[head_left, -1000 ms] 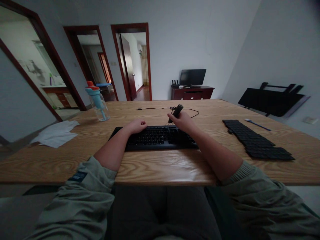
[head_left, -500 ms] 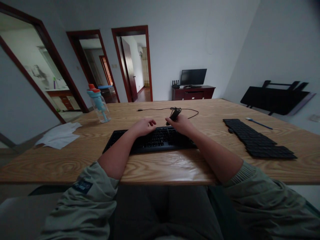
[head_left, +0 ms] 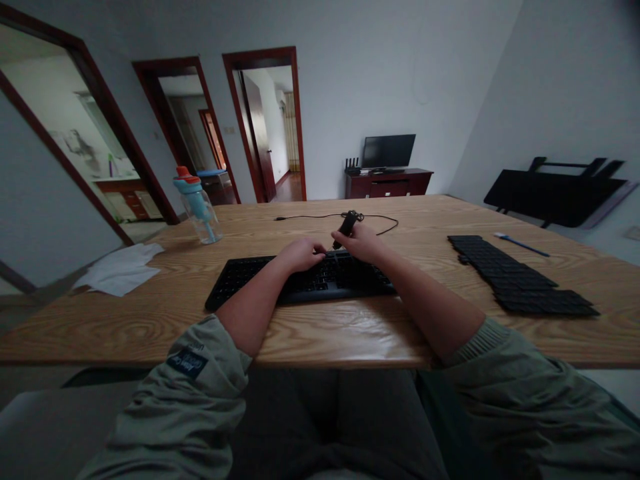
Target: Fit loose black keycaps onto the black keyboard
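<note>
Black tool sits gripped in right hand, tip angled down over keyboard's far edge. Left hand rests curled on keys just beside it, holding nothing visible.

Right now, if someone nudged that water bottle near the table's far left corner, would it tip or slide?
The water bottle stands upright, tall against its narrow base, so a push near its orange cap would probably tip it. It looks like clear plastic and mostly empty, so likely light and apt to slide on the smooth wooden table. Once on its side, its round body would probably roll.
</note>
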A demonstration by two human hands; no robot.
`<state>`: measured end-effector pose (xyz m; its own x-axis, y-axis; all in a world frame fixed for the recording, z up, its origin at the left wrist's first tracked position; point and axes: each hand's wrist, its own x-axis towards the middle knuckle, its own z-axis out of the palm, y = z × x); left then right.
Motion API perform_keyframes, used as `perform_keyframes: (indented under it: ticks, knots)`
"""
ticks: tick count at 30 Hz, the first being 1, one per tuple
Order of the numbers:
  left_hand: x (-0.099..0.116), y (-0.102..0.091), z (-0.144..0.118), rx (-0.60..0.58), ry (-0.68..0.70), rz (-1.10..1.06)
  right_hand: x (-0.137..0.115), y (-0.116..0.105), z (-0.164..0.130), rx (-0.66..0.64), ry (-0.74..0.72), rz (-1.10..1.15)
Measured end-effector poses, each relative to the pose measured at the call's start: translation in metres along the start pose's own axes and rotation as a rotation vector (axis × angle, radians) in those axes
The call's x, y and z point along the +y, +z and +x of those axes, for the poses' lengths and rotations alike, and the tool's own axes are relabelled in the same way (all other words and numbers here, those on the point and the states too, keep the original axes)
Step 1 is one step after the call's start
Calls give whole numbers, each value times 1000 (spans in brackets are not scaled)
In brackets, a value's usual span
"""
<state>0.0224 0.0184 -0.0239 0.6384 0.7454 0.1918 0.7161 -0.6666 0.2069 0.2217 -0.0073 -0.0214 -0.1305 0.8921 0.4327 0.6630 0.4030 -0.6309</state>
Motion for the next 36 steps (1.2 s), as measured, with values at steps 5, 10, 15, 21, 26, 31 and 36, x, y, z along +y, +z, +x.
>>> perform_keyframes:
  ticks: [5,10,15,21,26,31,36]
  knots:
    - [-1,-6,-4,-3,72,87,-4,13,4,84,48,75]
    - [3,-11,-8,-22,79,98,-11,30,7,125,91,210]
    - [-2,-8,-9,-11,77,84,-10,46,8,203,137,473]
    - [-10,-7,-13,-47,112,59,-7,47,2,272,157,723]
    - [-11,-4,-9,-45,59,12,-7,47,5,271,157,778]
    - [-8,-5,-6,-1,20,-48,-8,53,15,238,177,812]
    - [-9,-5,-5,5,28,-90,-9,58,20,277,209,800]
